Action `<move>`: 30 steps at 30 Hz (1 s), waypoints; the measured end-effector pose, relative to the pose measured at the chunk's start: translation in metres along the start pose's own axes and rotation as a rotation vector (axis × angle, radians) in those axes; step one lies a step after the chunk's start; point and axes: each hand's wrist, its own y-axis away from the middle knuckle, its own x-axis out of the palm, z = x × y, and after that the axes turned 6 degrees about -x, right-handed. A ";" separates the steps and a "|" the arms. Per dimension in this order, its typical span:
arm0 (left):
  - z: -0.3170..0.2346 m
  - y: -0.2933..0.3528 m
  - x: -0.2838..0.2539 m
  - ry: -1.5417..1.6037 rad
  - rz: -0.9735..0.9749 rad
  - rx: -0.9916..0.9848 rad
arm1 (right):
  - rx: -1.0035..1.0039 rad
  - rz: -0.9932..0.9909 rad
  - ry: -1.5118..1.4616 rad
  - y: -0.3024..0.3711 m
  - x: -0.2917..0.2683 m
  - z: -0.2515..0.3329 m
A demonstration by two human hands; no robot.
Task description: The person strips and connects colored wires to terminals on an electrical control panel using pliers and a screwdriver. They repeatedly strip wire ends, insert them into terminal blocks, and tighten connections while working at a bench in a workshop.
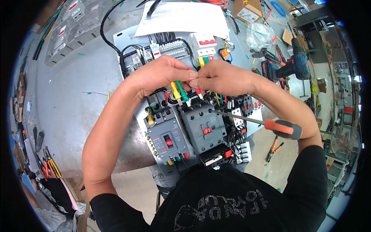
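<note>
My left hand (164, 74) and my right hand (226, 78) meet over the wired panel, thumbs and fingertips closed on a red-sleeved cable (198, 93). Its metal lug points down toward the grey contactor (205, 129). Beside it, a yellow-sleeved cable (176, 92) and a green-sleeved cable (181, 91) also end in lugs at the contactor's upper edge. A screwdriver (284, 128) with an orange and black handle lies across, its shaft tip at a contactor terminal. Left of the contactor sits a grey circuit breaker (166, 135) with a red toggle. My fingers hide part of the cable.
White paper (183, 19) covers the panel's far end, beyond the terminal strip (174, 49) and a small white breaker (203, 43). A cordless drill (293, 63) lies at right. Grey enclosures (73, 36) stand far left; pliers (48, 164) lie near left.
</note>
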 end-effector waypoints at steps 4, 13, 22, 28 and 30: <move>-0.003 0.000 0.002 -0.053 -0.064 -0.032 | 0.059 0.026 0.031 -0.006 0.001 -0.001; -0.001 0.007 -0.001 0.063 0.009 0.040 | -0.033 0.070 -0.225 -0.003 -0.010 -0.015; -0.005 0.005 -0.012 0.014 0.080 0.024 | 0.013 0.011 -0.172 0.001 -0.012 -0.007; -0.005 0.000 -0.013 0.063 0.087 0.053 | -0.034 0.015 -0.016 -0.001 -0.006 -0.004; -0.007 0.003 -0.017 0.043 0.132 0.042 | -0.019 0.000 0.014 0.001 -0.002 0.003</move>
